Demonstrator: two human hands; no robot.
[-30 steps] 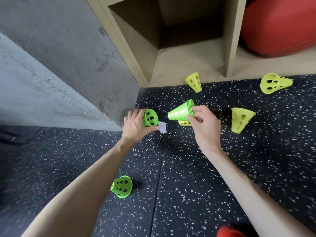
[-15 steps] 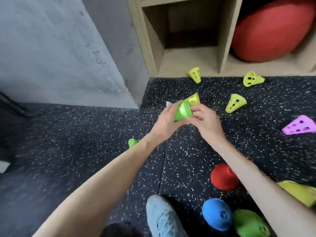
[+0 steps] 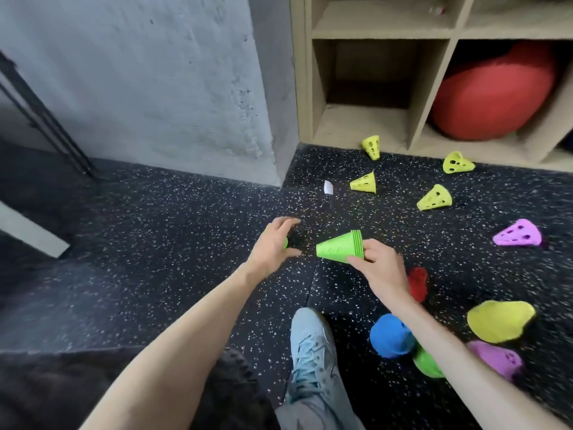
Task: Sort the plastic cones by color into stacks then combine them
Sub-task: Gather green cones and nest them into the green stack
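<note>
My right hand [image 3: 379,268] grips the wide end of a stack of green cones [image 3: 338,247], held sideways with its tip pointing left. My left hand [image 3: 273,243] hovers with fingers spread over a single green cone [image 3: 285,242] on the floor, which is mostly hidden under the palm. Several yellow perforated cones lie scattered near the shelf [image 3: 364,183] [image 3: 434,197] [image 3: 372,146]. A purple cone [image 3: 517,237] lies on its side at the right. Red [image 3: 417,282], blue [image 3: 391,335], green [image 3: 428,363], yellow [image 3: 499,321] and purple [image 3: 496,360] stacks stand at lower right.
A wooden cubby shelf [image 3: 366,125] stands at the back with a big red ball [image 3: 493,94] in it. A concrete wall [image 3: 186,88] juts out at the left. A white paper scrap [image 3: 328,187] lies on the speckled floor. My blue shoe [image 3: 313,352] sits below the hands.
My left hand pushed a green cone onto the stack, let go, and moved left and down over the lone green cone. The camera pulled back, revealing more cones.
</note>
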